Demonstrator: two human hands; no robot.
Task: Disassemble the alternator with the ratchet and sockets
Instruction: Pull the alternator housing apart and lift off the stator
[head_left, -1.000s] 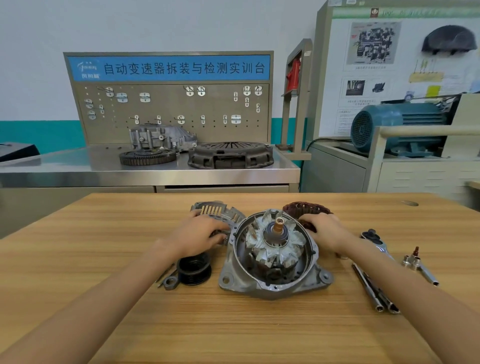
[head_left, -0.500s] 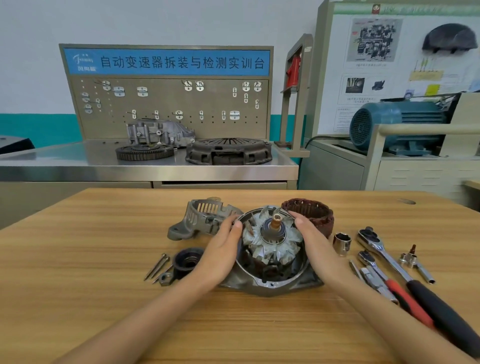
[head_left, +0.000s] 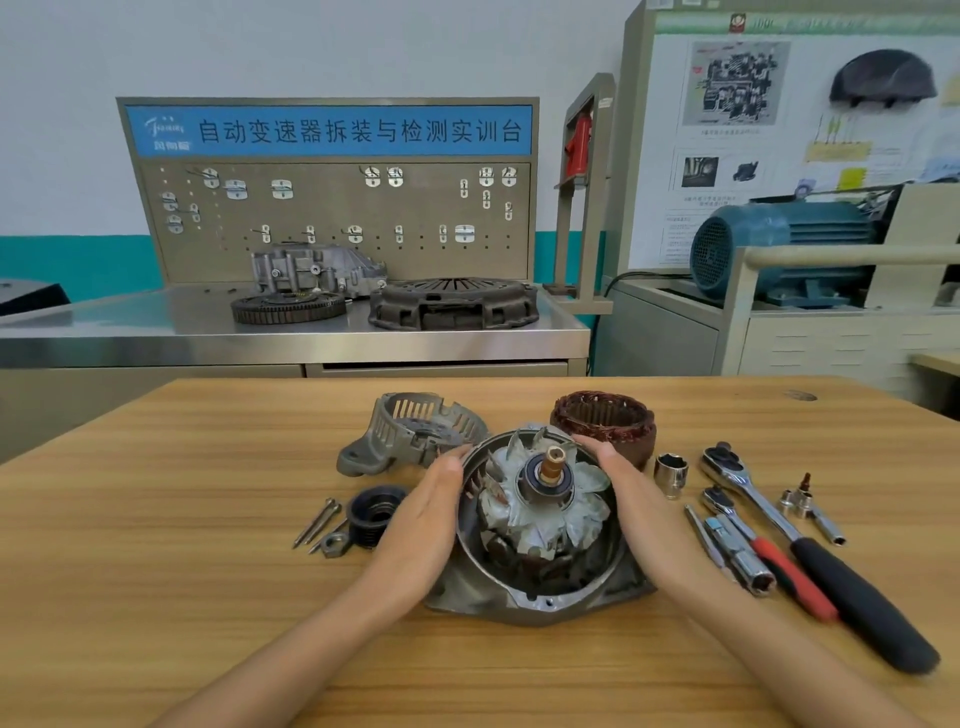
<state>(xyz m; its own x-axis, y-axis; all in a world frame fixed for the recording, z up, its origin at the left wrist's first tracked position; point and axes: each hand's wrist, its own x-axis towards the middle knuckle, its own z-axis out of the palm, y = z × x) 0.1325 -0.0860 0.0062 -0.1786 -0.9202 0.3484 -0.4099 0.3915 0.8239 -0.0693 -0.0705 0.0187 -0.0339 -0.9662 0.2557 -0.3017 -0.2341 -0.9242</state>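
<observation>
Alternator housing (head_left: 535, 597) with rotor (head_left: 540, 499): centre of table (head_left: 156, 519). Left of it: bolts (head_left: 317, 521), pulley (head_left: 375, 514), left hand (head_left: 426, 519) flat against rim. Right: right hand (head_left: 631, 499) flat against rim, socket (head_left: 671, 474), ratchet (head_left: 810, 551).

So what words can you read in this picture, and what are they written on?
"自动变速器拆装与检测实训台": white letters on the blue banner atop the pegboard.
Logo at the banner's left end: too blurred to read.
Wall poster on the right: captions too small and blurred to read.
Ratchets, sockets and alternator parts: no readable marks.
</observation>
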